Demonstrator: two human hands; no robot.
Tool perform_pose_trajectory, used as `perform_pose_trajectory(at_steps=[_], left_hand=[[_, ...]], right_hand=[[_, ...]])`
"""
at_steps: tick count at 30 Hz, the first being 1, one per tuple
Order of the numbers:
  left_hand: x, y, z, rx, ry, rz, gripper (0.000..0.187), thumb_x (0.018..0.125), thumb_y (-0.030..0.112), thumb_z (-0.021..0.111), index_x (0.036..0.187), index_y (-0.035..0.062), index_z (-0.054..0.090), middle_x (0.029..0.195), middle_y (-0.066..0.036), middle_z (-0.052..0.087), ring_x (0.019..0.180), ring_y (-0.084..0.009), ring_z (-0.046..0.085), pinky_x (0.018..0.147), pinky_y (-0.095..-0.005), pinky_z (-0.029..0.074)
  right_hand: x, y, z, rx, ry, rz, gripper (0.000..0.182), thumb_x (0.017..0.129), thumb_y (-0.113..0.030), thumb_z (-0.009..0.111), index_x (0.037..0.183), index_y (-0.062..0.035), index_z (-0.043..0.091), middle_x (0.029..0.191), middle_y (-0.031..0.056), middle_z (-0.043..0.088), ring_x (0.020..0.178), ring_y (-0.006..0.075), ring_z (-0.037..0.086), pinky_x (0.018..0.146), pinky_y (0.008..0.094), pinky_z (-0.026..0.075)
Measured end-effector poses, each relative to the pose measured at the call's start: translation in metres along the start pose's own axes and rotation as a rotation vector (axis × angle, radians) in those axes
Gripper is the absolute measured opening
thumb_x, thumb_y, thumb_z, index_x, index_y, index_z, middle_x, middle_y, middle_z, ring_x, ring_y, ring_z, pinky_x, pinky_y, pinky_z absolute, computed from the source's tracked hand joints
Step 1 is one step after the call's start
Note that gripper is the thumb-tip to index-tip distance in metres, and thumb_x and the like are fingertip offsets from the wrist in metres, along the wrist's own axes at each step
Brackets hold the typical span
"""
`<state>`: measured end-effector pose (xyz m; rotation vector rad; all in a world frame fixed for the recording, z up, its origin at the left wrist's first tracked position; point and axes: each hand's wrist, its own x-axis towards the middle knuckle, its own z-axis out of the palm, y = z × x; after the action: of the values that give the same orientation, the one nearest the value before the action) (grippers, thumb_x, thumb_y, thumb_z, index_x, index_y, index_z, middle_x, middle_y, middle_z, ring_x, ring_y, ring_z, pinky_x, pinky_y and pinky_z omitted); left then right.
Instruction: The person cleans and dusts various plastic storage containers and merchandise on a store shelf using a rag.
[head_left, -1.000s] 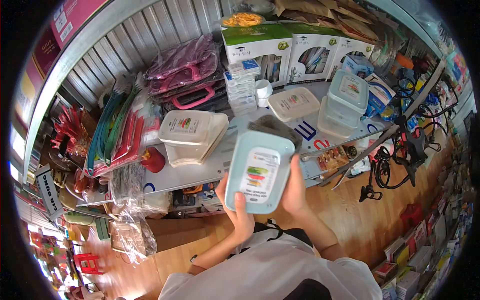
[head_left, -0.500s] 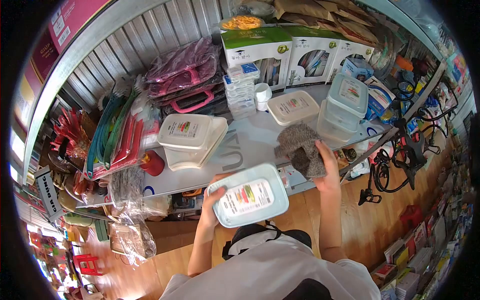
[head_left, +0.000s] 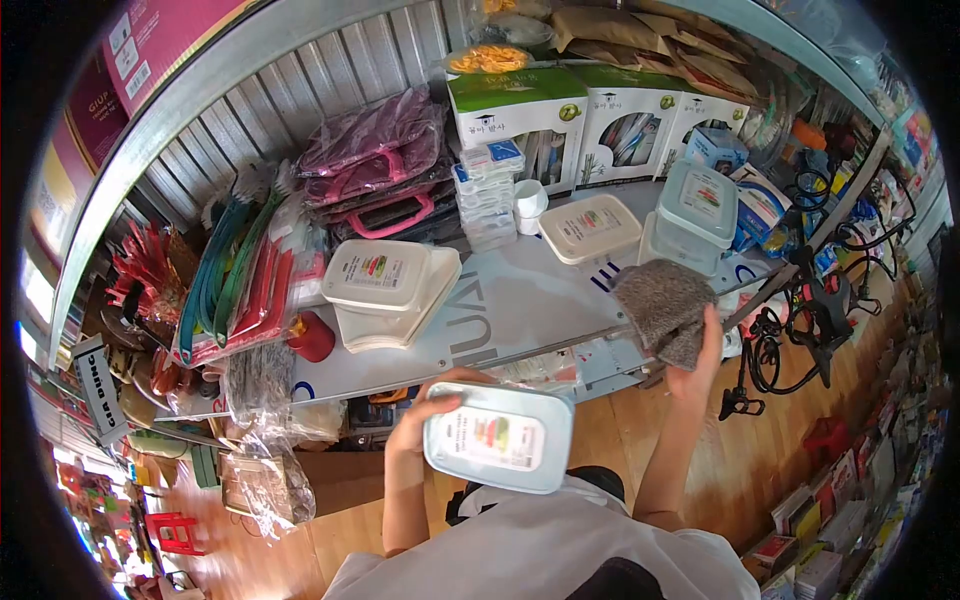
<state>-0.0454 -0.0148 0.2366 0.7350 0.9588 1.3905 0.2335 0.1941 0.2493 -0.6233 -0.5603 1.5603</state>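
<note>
Behind the grey shelf [head_left: 545,292], a ribbed metal wall [head_left: 230,160]; in front of the shelf, brown wood-patterned floor [head_left: 600,445]; off its left end, a red stool [head_left: 175,533] and bright light.

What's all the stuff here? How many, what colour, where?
Lidded box: one, pale blue, held, front middle
Cloth: one, grey-brown, held, right
Shelf: one, grey, in front
White boxes: stack, white, left on shelf
Flat box: one, cream, mid-shelf
Clear boxes: stack, blue-lidded, right on shelf
Bags: several, purple with pink handles, back left
Cartons: three, white and green, back
Cups: apparently two, white, before cartons
Pot: one, red, front left
Cords: several, black, right
Stool: one, red, floor, far left
Clutter: uncountable, mixed colours, all around
Left hand: one, bare, holding lidded box
Right hand: one, bare, holding cloth
Shirt: one, white, bottom
</note>
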Motion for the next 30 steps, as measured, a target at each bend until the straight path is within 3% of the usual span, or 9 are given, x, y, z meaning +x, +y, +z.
perform_pose_trajectory(at_steps=[7,9,13,14,17,20,23,28,30], left_hand=[[0.006,-0.020,-0.005,-0.455,0.217,0.104,0.059,0.091,0.041,0.055,0.129,-0.0042,0.049,0.120,-0.022,0.061,0.104,-0.0314,0.064,0.092,-0.0402,0.052],[0.019,-0.031,0.011,-0.528,0.226,0.056,0.063,0.094,0.047,0.051,0.131,-0.0035,0.048,0.123,-0.021,0.060,0.107,-0.0306,0.063,0.093,-0.0389,0.052],[0.044,-0.048,0.056,-0.294,0.407,0.250,0.053,0.097,0.032,0.056,0.136,0.0005,0.041,0.129,-0.013,0.054,0.116,-0.0212,0.054,0.098,-0.0321,0.044],[0.044,-0.047,0.065,0.027,0.520,0.387,0.060,0.093,0.019,0.063,0.142,0.0018,0.032,0.133,-0.012,0.048,0.121,-0.0206,0.048,0.099,-0.0331,0.041],[0.045,-0.051,0.072,0.422,0.481,0.650,0.079,0.082,0.013,0.071,0.145,0.0023,0.025,0.137,-0.018,0.043,0.126,-0.0278,0.043,0.107,-0.0412,0.032],[0.047,-0.070,0.061,0.814,0.279,0.820,0.138,0.061,0.069,0.077,0.152,0.0018,-0.002,0.153,-0.028,0.014,0.138,-0.0416,0.025,0.112,-0.0514,0.021],[0.049,-0.072,0.060,0.798,0.254,0.810,0.160,0.044,0.089,0.066,0.149,0.0020,-0.019,0.154,-0.032,-0.003,0.142,-0.0468,0.009,0.113,-0.0562,0.015],[0.040,-0.080,0.066,0.899,0.201,0.845,0.162,0.045,0.087,0.068,0.145,0.0005,-0.026,0.152,-0.033,-0.014,0.143,-0.0465,0.003,0.113,-0.0566,0.013],[0.037,-0.109,0.056,0.919,0.254,0.670,0.161,0.046,0.084,0.071,0.145,-0.0002,-0.024,0.152,-0.031,-0.014,0.143,-0.0448,0.004,0.114,-0.0546,0.015]], right_hand=[[-0.025,0.013,-0.001,-0.133,-0.464,0.017,0.044,0.095,-0.027,0.053,0.130,-0.0003,0.050,0.125,0.0112,0.057,0.112,0.0236,0.057,0.097,0.0378,0.045],[-0.043,0.048,-0.006,-0.265,-0.289,0.127,0.046,0.097,-0.026,0.050,0.134,0.0008,0.047,0.129,0.0110,0.056,0.116,0.0228,0.056,0.100,0.0376,0.044],[-0.063,0.102,-0.025,0.072,-0.310,0.249,0.052,0.103,-0.038,0.036,0.142,-0.0036,0.038,0.138,0.0091,0.050,0.127,0.0216,0.049,0.106,0.0387,0.039],[-0.068,0.094,-0.013,0.102,-0.312,0.259,0.053,0.103,-0.039,0.034,0.143,-0.0041,0.037,0.139,0.0091,0.049,0.128,0.0218,0.048,0.106,0.0386,0.039],[-0.078,0.080,-0.001,0.009,-0.448,0.161,0.054,0.103,-0.034,0.035,0.147,-0.0037,0.030,0.147,0.0101,0.039,0.132,0.0237,0.043,0.110,0.0386,0.035],[-0.081,0.086,-0.013,-0.375,-0.649,-0.120,0.054,0.103,-0.031,0.035,0.148,-0.0019,0.027,0.150,0.0125,0.033,0.136,0.0246,0.037,0.111,0.0368,0.030],[-0.088,0.071,0.018,-0.373,-0.612,-0.005,0.055,0.103,-0.029,0.036,0.148,0.0014,0.026,0.152,0.0142,0.029,0.139,0.0246,0.032,0.113,0.0347,0.024],[-0.081,0.074,0.019,-0.410,-0.682,0.070,0.059,0.100,-0.026,0.040,0.149,0.0021,0.023,0.155,0.0171,0.025,0.143,0.0256,0.024,0.116,0.0360,0.015],[-0.081,0.060,0.036,-0.383,-0.775,0.124,0.059,0.098,-0.024,0.042,0.149,0.0002,0.025,0.155,0.0198,0.024,0.144,0.0304,0.023,0.116,0.0390,0.014]])
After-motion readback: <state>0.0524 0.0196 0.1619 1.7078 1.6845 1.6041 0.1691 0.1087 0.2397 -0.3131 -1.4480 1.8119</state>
